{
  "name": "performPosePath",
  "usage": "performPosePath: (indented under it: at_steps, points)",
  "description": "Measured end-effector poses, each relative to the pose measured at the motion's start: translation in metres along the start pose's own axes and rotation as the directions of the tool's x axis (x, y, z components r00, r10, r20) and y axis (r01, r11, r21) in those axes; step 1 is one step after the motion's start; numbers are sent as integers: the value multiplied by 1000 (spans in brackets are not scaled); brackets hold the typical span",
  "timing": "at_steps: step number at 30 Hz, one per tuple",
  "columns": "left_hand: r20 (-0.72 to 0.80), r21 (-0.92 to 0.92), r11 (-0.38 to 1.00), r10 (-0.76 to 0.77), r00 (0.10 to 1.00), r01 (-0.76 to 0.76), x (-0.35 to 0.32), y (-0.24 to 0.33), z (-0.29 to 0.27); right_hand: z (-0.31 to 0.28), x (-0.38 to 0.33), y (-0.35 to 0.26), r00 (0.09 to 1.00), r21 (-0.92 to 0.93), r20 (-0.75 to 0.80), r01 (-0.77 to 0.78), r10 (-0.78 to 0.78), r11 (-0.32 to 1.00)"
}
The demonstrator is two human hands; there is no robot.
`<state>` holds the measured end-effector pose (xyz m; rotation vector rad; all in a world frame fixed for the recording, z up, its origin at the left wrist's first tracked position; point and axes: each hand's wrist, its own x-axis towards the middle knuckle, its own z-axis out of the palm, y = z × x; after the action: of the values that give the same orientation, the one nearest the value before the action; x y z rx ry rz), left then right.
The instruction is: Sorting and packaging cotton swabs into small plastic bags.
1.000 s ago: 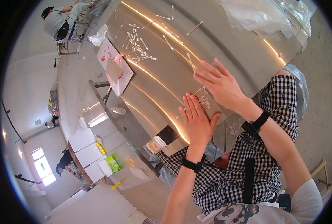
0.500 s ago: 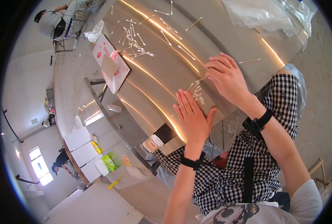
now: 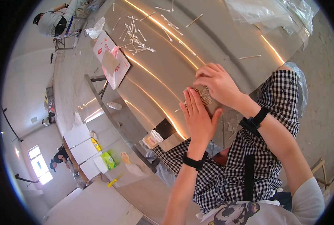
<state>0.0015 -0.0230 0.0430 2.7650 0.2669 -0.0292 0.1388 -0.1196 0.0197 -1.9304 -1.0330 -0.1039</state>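
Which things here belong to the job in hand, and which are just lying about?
Likely the job's:
cotton swabs bunched between left hand and right hand
loose swabs
swab pack
metal table

Seemingly lying about:
clear plastic bags
bottle
green packet

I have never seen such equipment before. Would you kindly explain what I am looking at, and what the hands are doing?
There is no machine here: you see a person's own two bare hands. The view comes from a wide fisheye camera worn on the head, looking down, so edges bend and the corners are black. Its left is the person's left.

On the shiny table, loose cotton swabs lie scattered toward the top, beside flat white and pink packaging. Clear plastic sheets lie at the upper right.

The left hand lies flat along a bundle of swabs, partly hiding it. The right hand curls at the bundle's other side; whether it grips anything cannot be told.
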Motion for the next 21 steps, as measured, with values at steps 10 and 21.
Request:
performPosePath:
  at_steps: [10,21]
  points:
    - [-220,-946,325,-608,763,-13,-4,-33,-10,-1,-7,-27,824,598,-44,-432,565,675]
    - [-199,-970,227,-549,812,-84,20,-16,-8,10,-17,-34,800,822,-40,-314,599,474]
